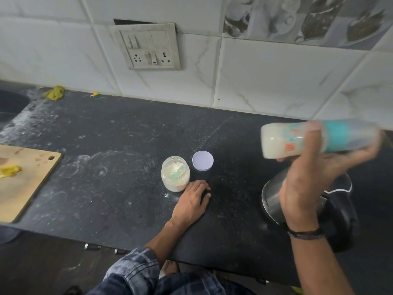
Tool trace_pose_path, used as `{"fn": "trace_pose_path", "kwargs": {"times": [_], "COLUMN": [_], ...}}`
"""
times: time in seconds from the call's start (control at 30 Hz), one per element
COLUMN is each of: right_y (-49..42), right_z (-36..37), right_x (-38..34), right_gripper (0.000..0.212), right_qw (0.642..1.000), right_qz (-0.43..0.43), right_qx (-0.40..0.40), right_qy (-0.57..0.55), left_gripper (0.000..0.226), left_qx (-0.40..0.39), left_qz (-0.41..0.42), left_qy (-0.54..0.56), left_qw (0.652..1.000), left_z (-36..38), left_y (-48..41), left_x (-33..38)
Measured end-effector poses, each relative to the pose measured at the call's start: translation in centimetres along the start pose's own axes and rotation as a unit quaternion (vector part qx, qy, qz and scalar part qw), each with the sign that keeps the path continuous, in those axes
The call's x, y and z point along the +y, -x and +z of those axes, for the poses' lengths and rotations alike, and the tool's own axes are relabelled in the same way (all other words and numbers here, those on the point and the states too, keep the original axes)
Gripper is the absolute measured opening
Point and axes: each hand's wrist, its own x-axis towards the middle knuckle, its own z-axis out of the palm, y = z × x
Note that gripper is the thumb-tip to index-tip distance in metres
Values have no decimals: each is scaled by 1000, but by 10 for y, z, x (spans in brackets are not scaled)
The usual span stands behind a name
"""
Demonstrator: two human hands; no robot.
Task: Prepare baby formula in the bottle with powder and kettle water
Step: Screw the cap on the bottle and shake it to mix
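Note:
My right hand (pixel 314 179) grips the baby bottle (pixel 282 139) and holds it sideways in the air at the right, above the kettle. The bottle is blurred, has a teal collar and holds milky white liquid. The steel kettle (pixel 271 199) with a black handle stands on the counter below that hand. An open jar of white powder (pixel 175 176) stands mid-counter, and its pale lid (pixel 202 160) lies flat just to its right. My left hand (pixel 192 202) rests on the dark counter beside the jar, fingers relaxed and holding nothing.
A wooden cutting board (pixel 23 179) with a yellow scrap lies at the left. A sink (pixel 10 105) sits at the far left, with a yellow cloth (pixel 54 93) by the wall. White powder dusts the black counter (pixel 119 145). A switch plate (pixel 148 46) is on the tiled wall.

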Motion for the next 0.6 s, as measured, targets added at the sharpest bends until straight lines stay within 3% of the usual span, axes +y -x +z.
{"fn": "trace_pose_path", "kwargs": {"times": [0.07,0.1,0.27,0.4,0.53,0.6], "right_y": [3,2,-13,-6,-6,-2], "right_z": [-1,-3,-4,-5,-5,-3], "right_x": [2,1,-3,-3,-7,-8], "right_gripper": [70,69,71,68,74,68], "right_qw": [991,988,999,994,1000,999], "right_qz": [38,44,4,13,8,32], "right_qx": [-118,-137,24,-96,8,-32], "right_qy": [46,52,-31,47,-16,-3], "left_gripper": [13,13,13,13,13,13], "left_qx": [-4,-5,-2,-4,-1,-3], "left_qz": [2,3,0,4,1,1], "left_qy": [3,4,-3,0,-2,-1], "left_qw": [1000,1000,1000,1000,1000,1000], "left_z": [-1,-1,0,-1,-1,-1], "left_y": [1,1,1,1,0,0], "left_x": [0,1,-1,-1,1,0]}}
